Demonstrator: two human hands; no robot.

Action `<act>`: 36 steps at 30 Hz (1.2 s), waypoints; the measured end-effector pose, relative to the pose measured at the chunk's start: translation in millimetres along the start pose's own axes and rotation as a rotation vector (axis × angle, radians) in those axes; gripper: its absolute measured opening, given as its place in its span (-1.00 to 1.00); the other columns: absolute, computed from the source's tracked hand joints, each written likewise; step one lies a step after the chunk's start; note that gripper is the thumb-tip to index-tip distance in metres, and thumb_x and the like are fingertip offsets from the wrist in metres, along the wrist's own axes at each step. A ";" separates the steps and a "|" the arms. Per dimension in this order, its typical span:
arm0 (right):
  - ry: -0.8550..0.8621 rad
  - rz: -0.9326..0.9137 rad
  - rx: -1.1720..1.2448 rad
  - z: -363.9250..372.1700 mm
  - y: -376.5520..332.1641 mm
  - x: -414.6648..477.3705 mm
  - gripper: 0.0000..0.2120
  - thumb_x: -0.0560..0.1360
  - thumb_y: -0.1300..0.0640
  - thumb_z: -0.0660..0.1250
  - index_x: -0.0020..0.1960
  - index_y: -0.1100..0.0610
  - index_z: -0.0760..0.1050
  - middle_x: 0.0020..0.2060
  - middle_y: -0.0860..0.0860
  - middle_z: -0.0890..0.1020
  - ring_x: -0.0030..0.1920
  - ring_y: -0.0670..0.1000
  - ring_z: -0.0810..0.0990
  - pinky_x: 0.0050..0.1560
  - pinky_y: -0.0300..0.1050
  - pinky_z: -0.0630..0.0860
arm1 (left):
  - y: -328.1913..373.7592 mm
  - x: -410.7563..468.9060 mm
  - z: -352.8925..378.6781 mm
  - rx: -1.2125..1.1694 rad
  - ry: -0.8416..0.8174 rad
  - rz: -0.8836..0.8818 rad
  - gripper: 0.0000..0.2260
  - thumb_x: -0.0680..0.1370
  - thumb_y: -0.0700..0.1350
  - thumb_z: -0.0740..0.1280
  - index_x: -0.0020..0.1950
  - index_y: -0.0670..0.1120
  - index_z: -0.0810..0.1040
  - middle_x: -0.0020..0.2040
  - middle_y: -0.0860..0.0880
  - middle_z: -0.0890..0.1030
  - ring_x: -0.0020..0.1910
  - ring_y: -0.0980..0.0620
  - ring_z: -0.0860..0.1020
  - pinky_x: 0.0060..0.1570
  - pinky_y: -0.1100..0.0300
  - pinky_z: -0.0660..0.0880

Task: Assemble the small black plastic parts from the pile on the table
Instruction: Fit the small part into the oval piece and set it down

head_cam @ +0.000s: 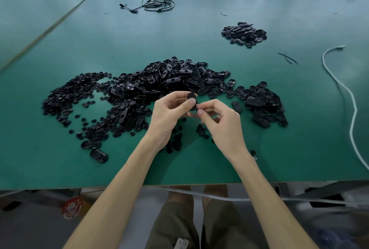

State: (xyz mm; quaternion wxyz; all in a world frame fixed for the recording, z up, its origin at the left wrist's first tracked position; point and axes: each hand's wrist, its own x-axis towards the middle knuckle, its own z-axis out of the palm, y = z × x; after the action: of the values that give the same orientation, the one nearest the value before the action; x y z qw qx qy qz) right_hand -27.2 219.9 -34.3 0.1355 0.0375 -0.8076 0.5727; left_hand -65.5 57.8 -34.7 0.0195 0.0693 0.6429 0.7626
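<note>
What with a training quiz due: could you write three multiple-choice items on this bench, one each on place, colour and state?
1. The smaller heap of black oval plastic parts lies: A far right; B near left; C on the floor.
2. The table top is: A red; B green; C white.
3. The left hand and right hand: A lie flat; B are empty; C pinch one small black plastic part.
Key: A, beyond the main pile; B, plainly green; C, fingers curl round it.

Main pile [159, 87] blocks centre; bare table [279, 149] near right.
</note>
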 end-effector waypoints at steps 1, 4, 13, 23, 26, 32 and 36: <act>0.010 -0.005 0.003 -0.3 -0.4 -0.1 -0.92 0.60 0.21 0.44 0.04 0.07 0.67 -0.16 -0.13 0.72 -0.12 -0.06 0.69 -0.07 0.00 0.61 | -0.5 -0.1 -0.2 -0.001 -0.001 0.000 -0.84 0.58 -0.21 0.48 0.16 -0.17 0.70 -0.03 -0.13 0.72 -0.05 -0.03 0.66 -0.02 0.10 0.63; 0.064 -0.014 0.011 -2.3 -0.8 0.2 -0.91 0.60 0.21 0.43 0.03 0.05 0.67 -0.11 -0.11 0.71 -0.07 -0.05 0.67 -0.03 -0.01 0.59 | -0.6 -0.8 -0.9 0.005 -0.028 0.013 -0.80 0.61 -0.22 0.44 0.24 -0.15 0.69 -0.02 -0.11 0.70 -0.05 -0.01 0.66 -0.03 0.13 0.62; 0.128 -0.027 -0.008 -2.4 -1.6 1.0 -0.89 0.57 0.21 0.47 0.06 0.03 0.65 -0.11 -0.15 0.70 -0.06 -0.13 0.66 -0.01 -0.27 0.57 | -0.1 -1.2 2.6 0.151 -0.079 0.035 -0.72 0.59 -0.36 0.42 0.27 -0.14 0.68 -0.05 -0.14 0.71 -0.07 0.00 0.59 -0.05 0.25 0.58; 0.144 -0.038 -0.011 -1.7 -1.0 -0.1 -0.92 0.58 0.21 0.46 0.03 0.06 0.68 -0.07 -0.09 0.71 -0.04 -0.04 0.68 0.00 0.02 0.62 | 0.7 -2.4 2.3 0.127 -0.085 0.053 -0.75 0.53 -0.26 0.52 0.21 -0.15 0.71 0.05 -0.19 0.73 -0.04 0.04 0.62 -0.12 0.26 0.54; 0.171 -0.034 -0.009 -2.9 -0.4 -0.2 -0.92 0.58 0.21 0.47 0.03 0.06 0.69 -0.07 -0.08 0.71 -0.05 -0.02 0.67 -0.02 0.03 0.61 | 2.0 -2.7 3.5 0.112 -0.125 0.045 -0.71 0.52 -0.29 0.52 0.24 -0.18 0.69 0.11 -0.14 0.74 0.01 0.08 0.66 0.01 0.27 0.57; 0.185 -0.042 -0.034 -3.0 -0.8 -0.3 -0.92 0.57 0.21 0.47 0.02 0.05 0.69 -0.06 -0.09 0.69 -0.06 -0.05 0.65 -0.04 -0.03 0.60 | 3.7 -3.3 3.9 0.141 -0.162 0.049 -0.69 0.52 -0.31 0.51 0.26 -0.19 0.68 0.15 -0.16 0.72 0.03 0.02 0.66 0.12 0.20 0.59; 0.193 -0.069 -0.071 -2.6 0.0 0.1 -0.94 0.56 0.22 0.48 -0.02 0.07 0.69 -0.10 -0.09 0.66 -0.09 -0.05 0.65 -0.10 -0.08 0.58 | 2.9 -3.0 3.6 0.154 -0.165 0.041 -0.70 0.51 -0.30 0.52 0.25 -0.18 0.69 0.14 -0.25 0.70 0.04 -0.03 0.65 0.18 0.10 0.61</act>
State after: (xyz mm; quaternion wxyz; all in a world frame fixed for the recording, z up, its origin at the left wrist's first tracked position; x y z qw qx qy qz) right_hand -26.8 222.3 -33.4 0.2335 0.0054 -0.8088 0.5397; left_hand -61.8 60.5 -31.5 0.0514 0.1461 0.6943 0.7028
